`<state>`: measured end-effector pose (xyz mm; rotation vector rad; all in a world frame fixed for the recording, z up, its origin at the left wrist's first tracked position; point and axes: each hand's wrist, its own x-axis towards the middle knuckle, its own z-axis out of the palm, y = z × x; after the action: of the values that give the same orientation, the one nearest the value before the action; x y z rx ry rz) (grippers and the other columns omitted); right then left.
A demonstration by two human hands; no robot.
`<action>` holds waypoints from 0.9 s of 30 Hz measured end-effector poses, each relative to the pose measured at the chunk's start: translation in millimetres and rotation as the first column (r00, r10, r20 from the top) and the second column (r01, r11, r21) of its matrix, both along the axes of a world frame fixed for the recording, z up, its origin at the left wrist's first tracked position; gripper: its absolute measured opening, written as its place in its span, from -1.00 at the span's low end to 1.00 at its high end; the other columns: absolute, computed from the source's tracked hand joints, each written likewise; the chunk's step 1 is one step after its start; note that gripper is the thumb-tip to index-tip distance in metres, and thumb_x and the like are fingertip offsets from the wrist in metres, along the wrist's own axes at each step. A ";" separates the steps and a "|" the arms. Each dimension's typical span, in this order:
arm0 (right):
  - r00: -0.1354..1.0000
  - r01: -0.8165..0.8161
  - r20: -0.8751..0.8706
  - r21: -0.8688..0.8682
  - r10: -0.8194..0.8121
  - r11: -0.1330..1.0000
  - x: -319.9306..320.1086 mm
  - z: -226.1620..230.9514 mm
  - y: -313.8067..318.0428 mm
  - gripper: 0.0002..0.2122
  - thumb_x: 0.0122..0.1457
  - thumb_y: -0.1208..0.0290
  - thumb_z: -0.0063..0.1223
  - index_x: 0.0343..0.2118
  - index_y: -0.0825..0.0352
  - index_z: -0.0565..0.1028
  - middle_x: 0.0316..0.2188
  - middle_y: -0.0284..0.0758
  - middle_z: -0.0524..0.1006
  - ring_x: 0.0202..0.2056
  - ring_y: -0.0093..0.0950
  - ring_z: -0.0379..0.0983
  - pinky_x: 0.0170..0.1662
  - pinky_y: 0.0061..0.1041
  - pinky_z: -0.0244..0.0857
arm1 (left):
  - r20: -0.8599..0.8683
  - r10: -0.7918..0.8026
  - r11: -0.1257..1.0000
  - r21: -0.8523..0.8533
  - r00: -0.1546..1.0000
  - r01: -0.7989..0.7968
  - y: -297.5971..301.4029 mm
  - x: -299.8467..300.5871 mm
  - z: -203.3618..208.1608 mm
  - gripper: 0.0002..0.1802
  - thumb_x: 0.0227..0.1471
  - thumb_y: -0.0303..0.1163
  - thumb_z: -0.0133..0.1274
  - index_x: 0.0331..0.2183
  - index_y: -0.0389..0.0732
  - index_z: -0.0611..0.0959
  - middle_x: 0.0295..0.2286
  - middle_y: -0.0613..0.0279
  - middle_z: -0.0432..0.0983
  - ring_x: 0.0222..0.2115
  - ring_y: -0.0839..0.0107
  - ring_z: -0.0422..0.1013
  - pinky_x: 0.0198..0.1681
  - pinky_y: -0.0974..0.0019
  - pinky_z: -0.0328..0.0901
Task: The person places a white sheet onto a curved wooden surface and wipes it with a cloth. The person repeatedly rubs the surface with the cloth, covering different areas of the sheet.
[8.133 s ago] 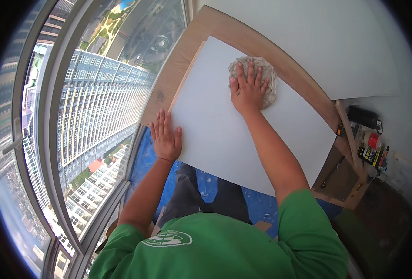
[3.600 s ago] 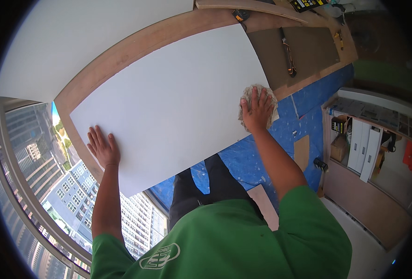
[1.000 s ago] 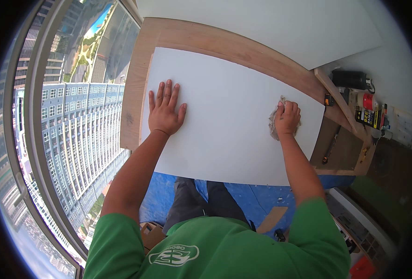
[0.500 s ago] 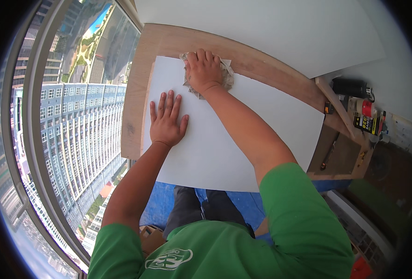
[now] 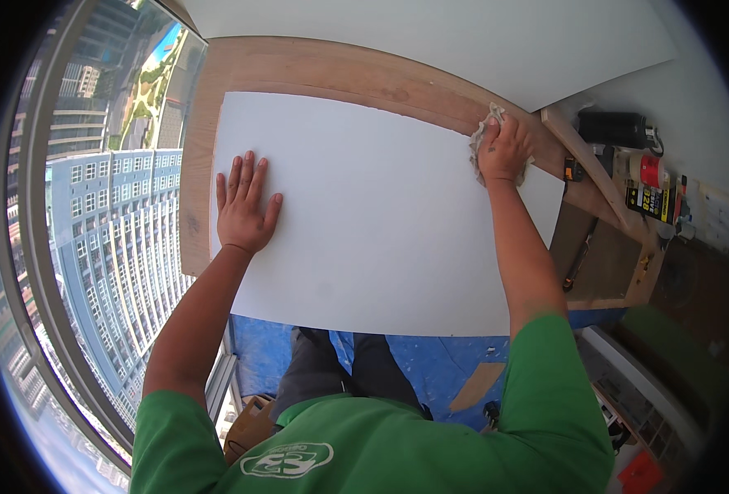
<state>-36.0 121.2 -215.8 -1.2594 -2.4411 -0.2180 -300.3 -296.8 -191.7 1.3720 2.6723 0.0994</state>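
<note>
A large white sheet or panel (image 5: 364,230) lies flat on a wooden board (image 5: 323,66). Near the sheet's left edge my left hand (image 5: 245,210) rests flat on it, fingers spread and nothing in it. Out at the far right corner, my right hand (image 5: 506,152) is closed over a crumpled beige cloth (image 5: 478,156) and presses it down on the sheet's edge. Part of the cloth is hidden under the palm and fingers.
Tall windows (image 5: 31,206) stand close on the left. On the right are a black cylinder (image 5: 611,128), a red-banded roll (image 5: 649,170), a tape measure (image 5: 574,170) and a slim dark tool (image 5: 578,262). Blue sheeting (image 5: 430,370) covers the floor; a cardboard box (image 5: 249,424) sits low left.
My right hand has swept the cloth from the sheet's far left part across to its far right corner. My left hand stays flat near the left edge. The view has shifted slightly.
</note>
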 end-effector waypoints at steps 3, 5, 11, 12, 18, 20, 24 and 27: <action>0.972 0.223 0.057 0.093 -0.229 0.970 104.2 2.7 26.2 -0.71 0.36 0.12 -0.05 -0.02 0.20 0.46 -0.06 -0.18 0.47 0.02 -0.07 0.38 0.02 0.02 0.23 | -0.021 -0.008 1.000 0.005 1.000 0.008 1.1 2.6 -0.6 -0.26 0.32 0.04 -0.20 0.42 0.04 0.16 0.44 0.25 -0.07 0.47 0.26 -0.21 0.50 -0.01 -0.42; 0.886 0.459 0.063 0.027 -0.459 0.888 153.7 5.2 21.9 -0.69 0.36 0.12 -0.06 -0.01 0.24 0.45 -0.06 -0.14 0.45 0.01 -0.06 0.37 0.01 0.04 0.25 | -0.031 -0.013 1.000 0.020 0.999 0.014 2.4 4.3 -1.4 -0.26 0.32 0.03 -0.19 0.42 0.03 0.15 0.44 0.22 -0.07 0.47 0.23 -0.21 0.50 -0.04 -0.41; 0.977 0.199 0.104 -0.107 -0.188 0.974 116.0 7.4 -98.1 -0.72 0.34 0.17 0.00 -0.05 0.25 0.46 -0.05 -0.18 0.44 -0.01 -0.11 0.37 0.04 -0.03 0.23 | -0.032 -0.012 0.999 0.034 0.999 0.013 2.6 5.2 0.6 -0.25 0.30 -0.04 -0.18 0.42 -0.03 0.16 0.44 0.17 -0.06 0.46 0.17 -0.20 0.49 -0.08 -0.40; 0.993 0.094 0.085 -0.142 -0.083 0.985 87.7 7.5 -130.9 -0.74 0.33 0.19 0.01 -0.06 0.24 0.46 -0.05 -0.20 0.44 -0.02 -0.14 0.37 0.05 -0.05 0.22 | -0.015 -0.002 1.000 0.016 1.000 0.003 2.6 4.9 1.6 -0.25 0.30 -0.04 -0.18 0.42 -0.03 0.16 0.44 0.17 -0.05 0.46 0.17 -0.20 0.49 -0.09 -0.40; 0.876 -0.479 -0.076 -0.262 0.477 0.838 -133.8 16.9 -213.8 -0.81 0.28 0.24 0.09 -0.12 0.17 0.49 -0.12 -0.31 0.46 -0.04 -0.22 0.36 0.06 -0.16 0.16 | 0.053 0.020 0.999 0.040 0.998 -0.022 2.5 2.5 5.9 -0.26 0.30 -0.01 -0.15 0.41 -0.02 0.18 0.43 0.20 -0.02 0.46 0.19 -0.17 0.49 -0.09 -0.38; 0.853 -0.521 -0.095 -0.217 0.514 0.825 -208.8 16.6 -210.1 -0.81 0.27 0.21 0.11 -0.15 0.15 0.48 -0.15 -0.34 0.46 -0.07 -0.26 0.36 0.04 -0.18 0.15 | 0.086 0.029 0.996 0.082 0.996 -0.036 1.3 0.2 6.1 -0.27 0.30 -0.03 -0.13 0.40 -0.05 0.20 0.42 0.23 0.00 0.45 0.25 -0.15 0.49 -0.05 -0.37; 0.824 -0.565 -0.131 -0.108 0.551 0.818 -287.5 6.9 -208.4 -0.80 0.25 0.20 0.13 -0.16 0.15 0.47 -0.15 -0.32 0.45 -0.08 -0.26 0.36 0.03 -0.19 0.16 | 0.136 0.073 0.983 0.159 0.988 -0.095 -1.3 -4.5 3.8 -0.29 0.30 -0.08 -0.16 0.39 -0.07 0.22 0.42 0.31 0.03 0.44 0.35 -0.10 0.50 -0.02 -0.35; 0.777 -0.621 -0.199 -0.089 0.597 0.779 -239.2 6.2 -221.1 -0.77 0.24 0.23 0.16 -0.10 0.14 0.48 -0.10 -0.30 0.44 -0.03 -0.23 0.36 0.06 -0.15 0.18 | 0.149 0.058 0.984 0.157 0.987 -0.082 -4.3 -2.6 3.1 -0.30 0.31 -0.11 -0.19 0.39 -0.10 0.20 0.42 0.28 0.03 0.44 0.35 -0.10 0.50 -0.02 -0.37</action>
<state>-275.2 -100.0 -209.6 -0.4379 -2.6059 0.2468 -302.9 -301.1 -188.6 1.2592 2.6401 0.4169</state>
